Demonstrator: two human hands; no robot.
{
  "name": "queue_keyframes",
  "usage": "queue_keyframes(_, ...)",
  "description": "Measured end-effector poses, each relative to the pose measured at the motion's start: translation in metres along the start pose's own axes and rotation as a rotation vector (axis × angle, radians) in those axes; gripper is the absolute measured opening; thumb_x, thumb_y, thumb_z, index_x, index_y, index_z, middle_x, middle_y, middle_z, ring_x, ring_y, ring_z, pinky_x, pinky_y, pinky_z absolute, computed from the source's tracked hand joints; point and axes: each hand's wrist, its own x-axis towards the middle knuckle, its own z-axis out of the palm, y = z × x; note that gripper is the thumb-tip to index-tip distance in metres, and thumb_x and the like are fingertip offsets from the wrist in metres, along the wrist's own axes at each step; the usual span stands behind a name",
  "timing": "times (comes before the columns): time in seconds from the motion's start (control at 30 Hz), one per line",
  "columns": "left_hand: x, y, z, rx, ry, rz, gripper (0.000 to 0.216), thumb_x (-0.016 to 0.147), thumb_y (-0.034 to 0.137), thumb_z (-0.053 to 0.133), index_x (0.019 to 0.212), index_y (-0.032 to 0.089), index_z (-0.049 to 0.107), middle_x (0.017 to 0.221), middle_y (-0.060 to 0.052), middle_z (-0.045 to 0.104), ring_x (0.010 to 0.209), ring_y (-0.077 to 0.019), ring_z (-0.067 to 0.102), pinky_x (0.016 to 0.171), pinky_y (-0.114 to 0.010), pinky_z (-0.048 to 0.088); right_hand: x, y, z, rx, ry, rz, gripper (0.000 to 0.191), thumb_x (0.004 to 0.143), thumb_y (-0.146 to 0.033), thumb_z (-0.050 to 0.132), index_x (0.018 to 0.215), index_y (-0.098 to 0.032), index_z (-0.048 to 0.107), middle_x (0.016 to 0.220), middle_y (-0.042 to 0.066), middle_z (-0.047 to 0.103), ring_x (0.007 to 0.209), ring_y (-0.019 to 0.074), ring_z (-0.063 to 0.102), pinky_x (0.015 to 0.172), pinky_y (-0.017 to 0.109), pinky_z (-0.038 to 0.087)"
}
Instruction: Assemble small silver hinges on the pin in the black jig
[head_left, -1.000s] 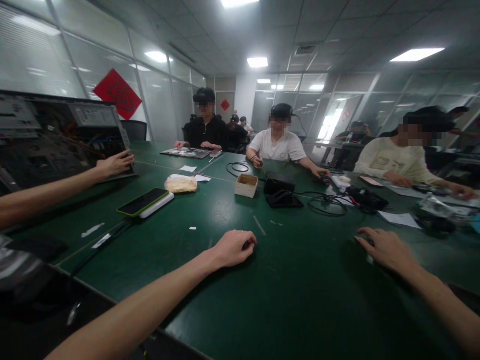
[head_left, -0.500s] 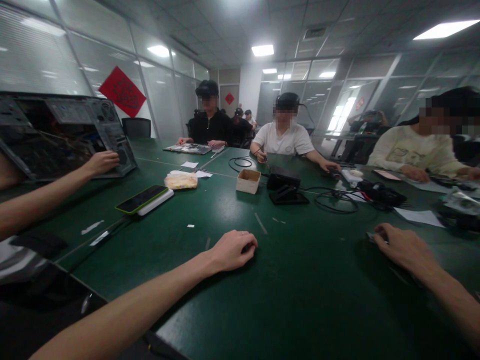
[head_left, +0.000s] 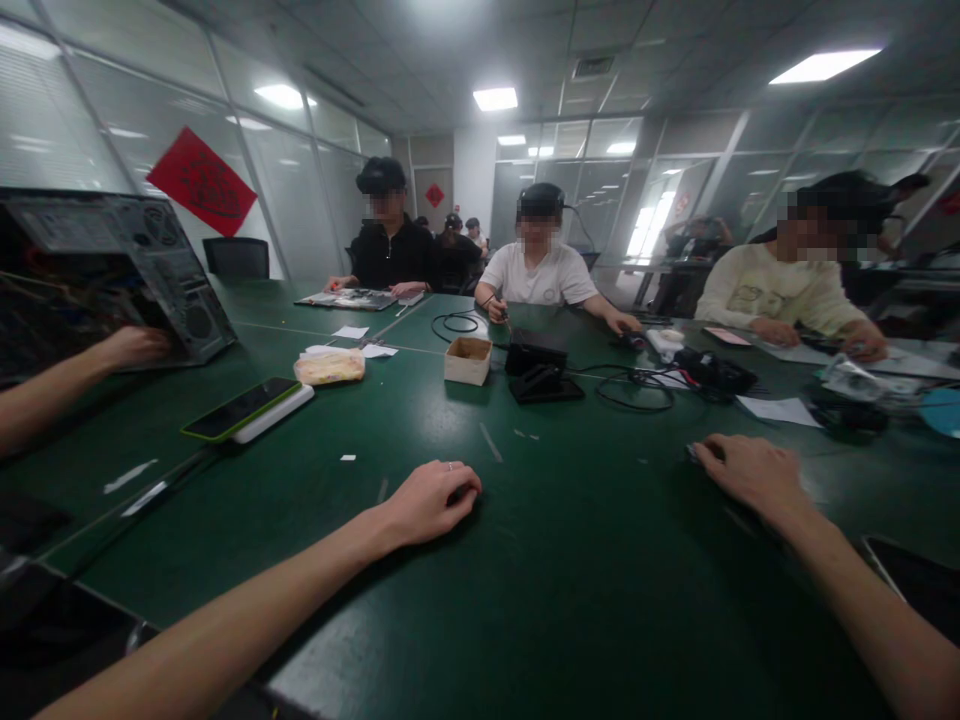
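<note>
My left hand (head_left: 427,503) rests on the green table (head_left: 570,600) in a loose fist, a ring on one finger. Its curled fingers hide whatever may be inside. My right hand (head_left: 750,475) lies palm down farther right, its fingers bent over a small pale object (head_left: 693,453) that shows only at the fingertips. Both forearms stretch across the table from the near edge.
At the left, a co-worker's hand (head_left: 131,346) touches an open computer case (head_left: 112,270). A phone on a white pack (head_left: 240,410), a wrapped bag (head_left: 330,366), a cardboard box (head_left: 468,360), a black device (head_left: 536,368) and cables (head_left: 626,388) lie mid-table. Three people sit opposite. A dark screen (head_left: 911,580) lies near my right forearm.
My view has swung, so everything sits further left. The co-worker's hand slid down the computer case. My right hand shifted slightly away from me; my left hand stayed put.
</note>
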Motion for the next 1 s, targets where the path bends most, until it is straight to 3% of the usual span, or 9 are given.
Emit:
queue_keyframes(0.07,0.000,0.000,0.000,0.001,-0.005,0.004,0.014,0.086,0.016,0.049,0.091,0.017,0.062,0.083,-0.003,0.066,0.070,-0.0146,0.059,0.068,-0.026,0.044,0.001,0.003,0.001,0.028,-0.002,0.006,0.037,0.094,-0.038,0.037,0.103,-0.015,0.064,0.110,0.017,0.064,0.102,0.0337,0.057,0.077,0.041,0.039)
queue_keyframes(0.23,0.000,-0.001,-0.001,0.023,-0.015,0.011,0.014,0.086,0.018,0.049,0.092,0.017,0.062,0.085,-0.003,0.066,0.070,-0.0150,0.058,0.067,-0.026,0.044,0.007,0.012,0.006,0.099,0.013,-0.031,0.029,0.091,-0.027,0.042,0.107,-0.013,0.061,0.104,0.013,0.067,0.096,0.0236,0.060,0.079,0.030,0.041)
queue_keyframes(0.47,0.002,-0.006,0.001,0.010,-0.009,0.048,0.017,0.088,0.021,0.046,0.093,0.017,0.062,0.085,-0.004,0.066,0.072,-0.0153,0.059,0.066,-0.026,0.044,0.012,0.016,0.016,0.076,0.070,-0.067,0.026,0.084,-0.021,0.047,0.100,-0.014,0.066,0.102,0.014,0.066,0.095,0.0245,0.059,0.083,0.032,0.041)
queue_keyframes(0.67,0.004,-0.010,0.002,0.000,-0.009,0.057,0.018,0.088,0.023,0.045,0.092,0.017,0.062,0.083,-0.003,0.065,0.070,-0.0149,0.059,0.065,-0.025,0.044,0.011,0.021,0.016,0.098,0.088,-0.085,0.034,0.079,-0.014,0.051,0.110,-0.015,0.062,0.103,0.010,0.067,0.097,0.0223,0.060,0.087,0.030,0.042)
queue_keyframes(0.83,0.004,-0.010,0.001,-0.022,-0.007,0.081,0.019,0.088,0.024,0.045,0.093,0.016,0.062,0.082,-0.003,0.064,0.070,-0.0149,0.058,0.065,-0.025,0.044,0.011,0.024,0.014,0.099,0.078,-0.115,0.027,0.079,-0.014,0.049,0.099,-0.017,0.067,0.101,0.010,0.067,0.096,0.0233,0.060,0.085,0.031,0.043)
queue_keyframes(1.0,0.004,-0.010,0.001,-0.011,-0.007,0.087,0.019,0.089,0.024,0.045,0.093,0.016,0.062,0.081,-0.004,0.063,0.069,-0.0147,0.058,0.063,-0.025,0.043,0.012,0.023,0.016,0.118,0.091,-0.133,0.035,0.079,-0.011,0.048,0.110,-0.015,0.062,0.100,0.009,0.068,0.095,0.0211,0.061,0.087,0.030,0.042)
